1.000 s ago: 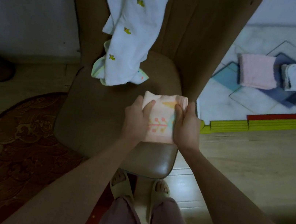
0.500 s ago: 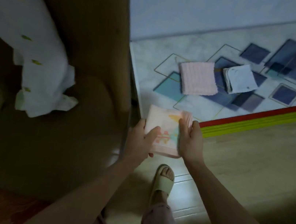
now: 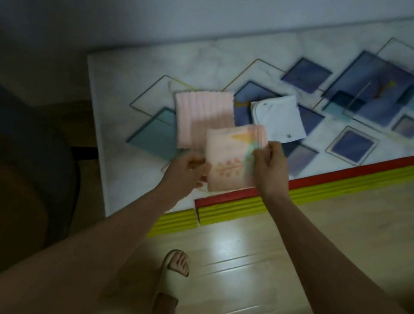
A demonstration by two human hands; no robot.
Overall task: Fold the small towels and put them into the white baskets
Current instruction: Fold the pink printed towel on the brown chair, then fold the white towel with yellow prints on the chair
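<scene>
Below you lies a patterned mat [image 3: 127,107] edged in red and yellow. Your left hand [image 3: 185,171] and right hand [image 3: 270,166] each pinch the folded printed towel [image 3: 229,160] above it. Just beyond rest a pink ribbed towel [image 3: 204,113] and a white towel [image 3: 279,118], apart.

A marbled mat [image 3: 134,97] printed with blue squares lies on the wooden floor [image 3: 350,232], against the wall [image 3: 169,3]. Its near edge has a red and yellow border [image 3: 310,196]. A dark chair [image 3: 26,156] stands left.
</scene>
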